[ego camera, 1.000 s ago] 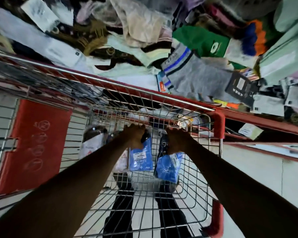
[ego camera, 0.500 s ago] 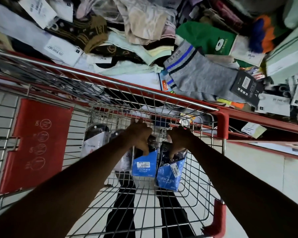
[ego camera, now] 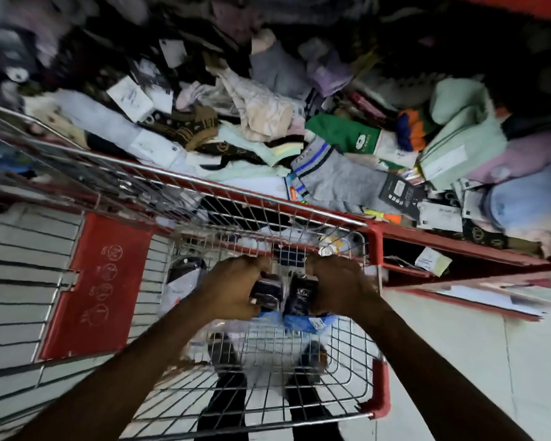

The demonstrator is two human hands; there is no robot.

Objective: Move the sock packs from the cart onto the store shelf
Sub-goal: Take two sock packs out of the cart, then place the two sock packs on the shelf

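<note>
Two packs (ego camera: pixel 295 302), one pinched at its top in each of the hands (ego camera: pixel 236 289) (ego camera: pixel 339 288); likely light, soft, film slippery; gripping the stiffer top suits.

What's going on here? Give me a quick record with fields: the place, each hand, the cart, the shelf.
place: a shop aisle, seen from above the person's arms
left hand: closed on a dark and blue sock pack
right hand: closed on a second sock pack
cart: wire, with red trim; a pack in clear wrap lies inside, left of the hands
shelf: red-edged, piled with loose socks, among them a grey sock and a green sock
stage: both packs held over the cart, not yet on the shelf
</note>
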